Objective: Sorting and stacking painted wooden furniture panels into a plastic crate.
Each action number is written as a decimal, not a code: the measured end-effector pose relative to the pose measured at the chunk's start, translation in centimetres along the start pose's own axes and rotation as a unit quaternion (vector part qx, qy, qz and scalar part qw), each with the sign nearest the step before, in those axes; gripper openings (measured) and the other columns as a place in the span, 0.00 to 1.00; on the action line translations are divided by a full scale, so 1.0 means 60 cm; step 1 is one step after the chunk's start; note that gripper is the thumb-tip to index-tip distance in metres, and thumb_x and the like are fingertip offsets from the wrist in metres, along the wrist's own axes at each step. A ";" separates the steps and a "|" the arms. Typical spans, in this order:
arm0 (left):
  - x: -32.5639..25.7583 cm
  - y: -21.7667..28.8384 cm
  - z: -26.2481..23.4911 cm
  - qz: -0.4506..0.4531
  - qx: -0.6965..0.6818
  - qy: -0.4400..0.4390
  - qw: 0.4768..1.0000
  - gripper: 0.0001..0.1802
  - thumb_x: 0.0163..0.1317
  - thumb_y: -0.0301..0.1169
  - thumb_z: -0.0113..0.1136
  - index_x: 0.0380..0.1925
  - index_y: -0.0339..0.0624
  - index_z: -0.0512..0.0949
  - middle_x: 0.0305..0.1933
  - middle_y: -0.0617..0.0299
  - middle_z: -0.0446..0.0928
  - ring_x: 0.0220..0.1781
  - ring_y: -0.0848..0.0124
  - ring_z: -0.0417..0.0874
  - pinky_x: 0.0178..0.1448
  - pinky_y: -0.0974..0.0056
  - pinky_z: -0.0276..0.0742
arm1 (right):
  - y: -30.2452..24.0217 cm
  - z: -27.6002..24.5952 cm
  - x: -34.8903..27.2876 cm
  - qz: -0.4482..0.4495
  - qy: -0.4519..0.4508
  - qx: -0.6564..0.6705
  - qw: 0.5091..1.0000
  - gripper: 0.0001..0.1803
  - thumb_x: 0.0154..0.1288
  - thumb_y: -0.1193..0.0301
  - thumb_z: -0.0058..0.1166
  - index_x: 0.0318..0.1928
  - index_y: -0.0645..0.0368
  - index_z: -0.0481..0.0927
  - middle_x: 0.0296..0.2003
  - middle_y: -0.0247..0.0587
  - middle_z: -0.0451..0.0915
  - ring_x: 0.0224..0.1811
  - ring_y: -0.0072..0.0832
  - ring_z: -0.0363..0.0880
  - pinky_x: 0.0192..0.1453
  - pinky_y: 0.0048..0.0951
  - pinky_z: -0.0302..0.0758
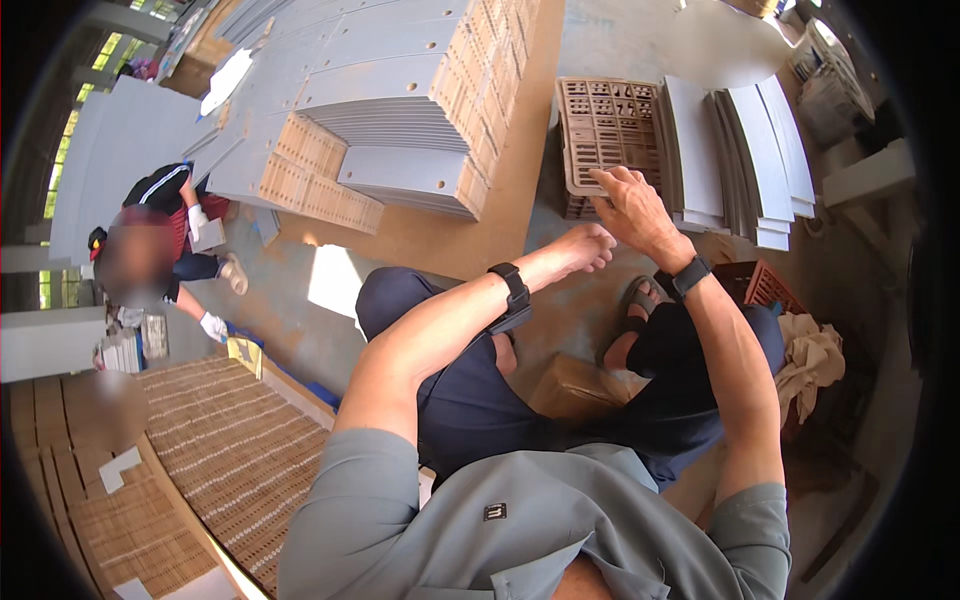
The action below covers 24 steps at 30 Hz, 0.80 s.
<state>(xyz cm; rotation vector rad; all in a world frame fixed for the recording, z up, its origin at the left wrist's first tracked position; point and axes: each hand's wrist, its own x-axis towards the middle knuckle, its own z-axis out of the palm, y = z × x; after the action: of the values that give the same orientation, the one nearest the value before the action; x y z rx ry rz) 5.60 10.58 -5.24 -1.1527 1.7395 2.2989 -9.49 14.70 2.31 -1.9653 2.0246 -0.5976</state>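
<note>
My right hand point(642, 215) reaches over the near edge of a brown slotted plastic crate point(612, 140), its fingers extended and slightly bent. The fingertips overlap the crate's rim; whether they press on it I cannot tell. Just left of it, my left hand point(588, 248) hangs in the air with its fingers curled in. Nothing shows in that hand, though its palm is hidden. Several long grey panels point(690, 150) lean on edge beside the crate's right side.
Stacked grey-topped boards point(385, 55) with light brown edges stand on a brown sheet point(420, 240) ahead. A person point(185, 230) in white gloves bends at the left. Woven-looking slatted stacks point(230, 430) lie at lower left. An orange-red crate point(765, 285) and beige cloth point(808, 360) are at right.
</note>
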 end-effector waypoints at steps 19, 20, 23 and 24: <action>-0.184 -0.061 -0.300 0.020 -0.387 0.450 0.805 0.60 0.67 0.65 0.49 0.76 0.35 0.29 0.77 0.24 0.36 0.79 0.33 0.48 0.77 0.36 0.56 | -0.179 0.205 0.185 0.243 -0.238 0.560 0.755 0.48 0.74 0.39 0.34 0.75 0.70 0.53 0.74 0.62 0.56 0.75 0.54 0.58 0.73 0.60 0.62; -0.174 -0.055 -0.308 0.027 -0.404 0.448 0.798 0.60 0.67 0.66 0.49 0.76 0.35 0.29 0.77 0.24 0.35 0.79 0.33 0.46 0.77 0.35 0.54 | -0.180 0.211 0.187 0.239 -0.239 0.576 0.745 0.49 0.74 0.37 0.34 0.75 0.68 0.53 0.74 0.61 0.55 0.76 0.54 0.57 0.74 0.61 0.60; -0.144 -0.041 -0.327 0.033 -0.428 0.433 0.792 0.61 0.67 0.68 0.48 0.76 0.35 0.30 0.78 0.25 0.35 0.80 0.33 0.45 0.78 0.34 0.50 | -0.189 0.226 0.198 0.204 -0.247 0.606 0.728 0.49 0.73 0.36 0.33 0.76 0.65 0.53 0.75 0.61 0.55 0.76 0.56 0.55 0.74 0.62 0.58; -0.136 -0.039 -0.330 0.038 -0.437 0.424 0.792 0.60 0.67 0.68 0.47 0.76 0.34 0.31 0.78 0.25 0.36 0.80 0.33 0.44 0.78 0.33 0.49 | -0.190 0.228 0.199 0.209 -0.245 0.606 0.727 0.49 0.73 0.36 0.33 0.76 0.65 0.53 0.75 0.61 0.55 0.76 0.56 0.55 0.74 0.62 0.58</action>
<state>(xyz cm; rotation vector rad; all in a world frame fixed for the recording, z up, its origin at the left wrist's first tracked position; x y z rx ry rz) 23.02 -2.11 -4.39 -2.6090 0.6221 2.9596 6.21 1.30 -3.34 -0.7042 1.0878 -0.8399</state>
